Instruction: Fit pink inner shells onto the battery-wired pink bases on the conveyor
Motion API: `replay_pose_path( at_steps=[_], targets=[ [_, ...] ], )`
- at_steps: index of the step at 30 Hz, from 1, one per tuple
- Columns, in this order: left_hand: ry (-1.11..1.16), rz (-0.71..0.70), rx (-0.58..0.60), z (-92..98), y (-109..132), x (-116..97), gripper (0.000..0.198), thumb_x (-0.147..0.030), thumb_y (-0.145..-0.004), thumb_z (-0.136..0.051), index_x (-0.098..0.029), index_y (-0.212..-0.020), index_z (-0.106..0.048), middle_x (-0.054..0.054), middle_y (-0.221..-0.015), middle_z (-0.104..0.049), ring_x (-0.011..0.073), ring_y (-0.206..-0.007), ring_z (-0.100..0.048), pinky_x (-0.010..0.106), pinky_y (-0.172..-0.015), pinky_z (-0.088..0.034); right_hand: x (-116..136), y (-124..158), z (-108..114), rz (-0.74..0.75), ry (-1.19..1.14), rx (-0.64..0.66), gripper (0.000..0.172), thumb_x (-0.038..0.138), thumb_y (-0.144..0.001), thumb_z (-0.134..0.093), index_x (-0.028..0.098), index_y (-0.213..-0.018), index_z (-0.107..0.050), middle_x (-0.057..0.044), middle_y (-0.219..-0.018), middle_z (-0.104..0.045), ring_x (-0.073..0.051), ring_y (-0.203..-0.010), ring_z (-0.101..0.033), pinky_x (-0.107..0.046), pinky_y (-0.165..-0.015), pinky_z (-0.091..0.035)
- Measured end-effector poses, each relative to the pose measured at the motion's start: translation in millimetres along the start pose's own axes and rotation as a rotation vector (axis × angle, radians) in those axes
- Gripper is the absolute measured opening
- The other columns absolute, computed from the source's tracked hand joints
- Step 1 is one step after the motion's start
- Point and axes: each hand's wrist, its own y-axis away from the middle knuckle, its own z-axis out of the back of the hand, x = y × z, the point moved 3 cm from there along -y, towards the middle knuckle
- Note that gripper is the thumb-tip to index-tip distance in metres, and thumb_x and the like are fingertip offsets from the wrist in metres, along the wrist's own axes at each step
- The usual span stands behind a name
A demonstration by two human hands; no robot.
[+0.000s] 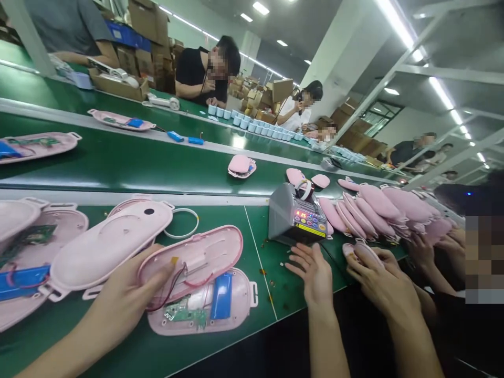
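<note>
My left hand [129, 289] grips a pink plastic shell half [226, 247] by its near end, inner side up. The thumb lies inside by a bit of amber tape [174, 260], and dark and red wires run down from the shell. Below it, partly covered, a matching shell half [244, 310] lies on the table with a green circuit board [189, 315] and a blue battery [221, 296]. My right hand [313, 273] is open, fingers spread and palm showing, just in front of a grey tape dispenser [283, 215] with a lit red display. I see nothing in it.
More pink shells [114, 241] are stacked at left beside a white ring [197, 223]. Right of the dispenser lies a pile of pink shells [378, 205]. A co-worker's hands [378, 273] hold a pink part close by. Behind, a green conveyor belt [177, 168] carries parts.
</note>
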Motion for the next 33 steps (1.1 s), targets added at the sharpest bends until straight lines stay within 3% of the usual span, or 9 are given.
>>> replay_pose_path(
  at_steps=[2, 5, 9, 11, 13, 15, 17, 23, 33],
  targets=[
    [0.02, -0.005, 0.051, 0.5, -0.2, -4.8, 0.036, -0.059, -0.083, -0.058, -0.025, -0.077, -0.064, 0.003, -0.069, -0.064, 0.0262, -0.068, -0.06, 0.035, -0.062, -0.053, -12.3, -7.9, -0.4, -0.056, -0.072, 0.008, 0.052, 0.061, -0.094, -0.053, 0.017, -0.066, -0.051, 0.001, -0.06, -0.052, -0.009, -0.055, -0.052, -0.022, -0.057, -0.048],
    [0.06, -0.039, 0.109, 1.9, -4.8, -11.3, 0.033, -0.054, -0.087, -0.057, -0.023, -0.09, -0.068, 0.003, -0.076, -0.067, 0.0245, -0.073, -0.061, 0.032, -0.065, -0.052, -7.9, 18.1, -49.4, -0.1, -0.194, -0.012, 0.046, 0.061, -0.086, -0.061, 0.018, -0.07, -0.054, 0.0, -0.061, -0.053, -0.014, -0.056, -0.054, -0.028, -0.056, -0.051],
    [0.138, -0.097, 0.12, 1.0, -15.2, -10.4, 0.031, -0.042, -0.091, -0.053, -0.019, -0.106, -0.068, 0.005, -0.101, -0.071, 0.0247, -0.096, -0.063, 0.034, -0.091, -0.05, 54.1, 84.6, -123.0, -0.101, -0.451, -0.047, 0.026, 0.042, -0.088, -0.065, 0.017, -0.082, -0.061, -0.004, -0.078, -0.063, -0.012, -0.058, -0.055, -0.023, -0.051, -0.046],
    [0.211, -0.071, 0.106, -1.2, -18.0, -4.1, 0.031, -0.035, -0.093, -0.048, -0.018, -0.112, -0.066, 0.005, -0.113, -0.07, 0.0236, -0.106, -0.061, 0.035, -0.1, -0.046, 107.8, 104.5, -153.7, 0.178, -0.437, 0.197, 0.015, 0.029, -0.095, -0.057, 0.018, -0.09, -0.066, -0.004, -0.086, -0.066, -0.011, -0.062, -0.056, -0.022, -0.054, -0.044],
    [0.281, -0.052, 0.097, -4.2, -17.5, 1.5, 0.032, -0.032, -0.093, -0.046, -0.018, -0.116, -0.063, 0.005, -0.117, -0.069, 0.0226, -0.112, -0.06, 0.034, -0.104, -0.044, 155.3, 115.7, -184.8, 0.558, -0.356, 0.459, 0.018, 0.02, -0.098, -0.049, 0.019, -0.094, -0.066, -0.005, -0.093, -0.068, -0.015, -0.081, -0.062, -0.026, -0.073, -0.049],
    [0.344, -0.056, 0.079, -6.7, -15.1, 5.0, 0.032, -0.031, -0.091, -0.047, -0.018, -0.116, -0.062, 0.005, -0.118, -0.068, 0.022, -0.114, -0.059, 0.034, -0.106, -0.042, 179.9, 119.0, -213.1, 0.814, -0.227, 0.523, 0.024, 0.016, -0.1, -0.042, 0.017, -0.091, -0.065, -0.005, -0.085, -0.066, -0.015, -0.079, -0.059, -0.026, -0.072, -0.045],
    [0.424, -0.052, 0.047, -8.0, -13.0, 7.9, 0.033, -0.03, -0.09, -0.047, -0.016, -0.116, -0.061, 0.005, -0.117, -0.067, 0.0217, -0.114, -0.059, 0.034, -0.105, -0.042, 183.5, 118.9, -235.0, 0.905, -0.107, 0.53, 0.028, 0.016, -0.101, -0.037, 0.015, -0.086, -0.061, -0.004, -0.078, -0.061, -0.014, -0.071, -0.053, -0.026, -0.065, -0.039],
    [0.548, -0.039, 0.032, -10.0, -11.5, 13.9, 0.029, -0.029, -0.091, -0.047, -0.014, -0.112, -0.06, 0.006, -0.108, -0.067, 0.021, -0.106, -0.059, 0.035, -0.101, -0.045, 163.5, 121.6, -246.0, 0.61, -0.16, 0.78, 0.025, 0.025, -0.1, -0.043, 0.018, -0.08, -0.057, 0.0, -0.075, -0.055, -0.011, -0.065, -0.05, -0.023, -0.064, -0.036],
    [0.572, -0.017, 0.0, -8.5, -6.8, 13.7, 0.019, -0.024, -0.089, -0.044, -0.017, -0.101, -0.056, 0.003, -0.095, -0.061, 0.0182, -0.095, -0.057, 0.031, -0.089, -0.05, 174.3, 134.7, -255.2, 0.673, 0.14, 0.655, 0.032, 0.028, -0.1, -0.041, 0.018, -0.077, -0.06, -0.001, -0.074, -0.048, -0.011, -0.062, -0.046, -0.024, -0.058, -0.032]
  ],
)
